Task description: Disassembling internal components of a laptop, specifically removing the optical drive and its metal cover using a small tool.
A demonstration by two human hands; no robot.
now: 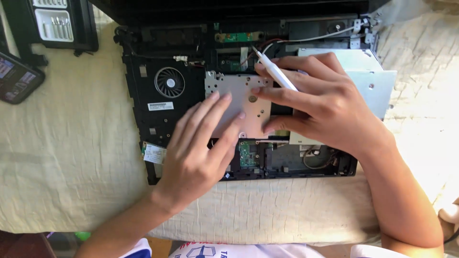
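An opened black laptop base [143,100] lies on a beige cloth, its fan [169,82] and small circuit boards exposed. My left hand [201,143] rests flat with fingers spread on a silver metal plate [239,91] in the middle of the base. My right hand [315,105] grips a white pen-like tool [275,71], its tip pointing up-left toward wires near the top edge, while its fingertips also press on the plate's right side. Under my right hand sits a silver metal drive [373,79].
A black case with small screwdriver bits [55,24] stands at the top left. A phone [16,76] lies at the left edge. The beige cloth [71,167] covers the surface. The laptop's dark lid [229,9] runs along the top.
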